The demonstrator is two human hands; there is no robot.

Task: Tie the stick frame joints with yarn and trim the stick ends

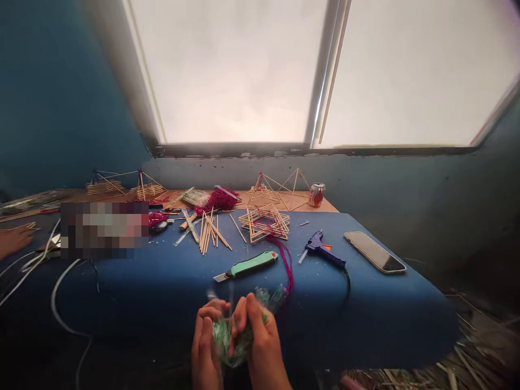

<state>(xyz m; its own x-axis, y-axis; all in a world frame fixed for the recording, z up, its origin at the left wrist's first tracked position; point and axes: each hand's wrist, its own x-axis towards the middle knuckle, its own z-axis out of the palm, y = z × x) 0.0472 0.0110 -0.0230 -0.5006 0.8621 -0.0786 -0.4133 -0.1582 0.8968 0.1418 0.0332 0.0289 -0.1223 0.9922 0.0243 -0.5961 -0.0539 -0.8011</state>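
Observation:
My left hand [207, 344] and my right hand [260, 338] are close together at the front edge of the table. Between them is a crumpled clear plastic wrapper with green print [235, 352], and the fingers of both hands are closed on it. Part of the wrapper is blurred, and my fingers cover some of it. Just beyond my hands lies a green utility knife [252, 264], its blade out to the left. Behind the knife sits a star-shaped frame of thin wooden sticks [266, 223], with magenta yarn [288, 265] trailing from it over the table edge.
A blue glue gun [323, 249] and a phone [376, 252] lie to the right. Loose sticks [211, 230], magenta yarn bundles [221, 199], more stick frames [146, 189] and a drink can [316, 195] stand farther back. Another person's hand [16, 241] and white cables [57, 292] are at left.

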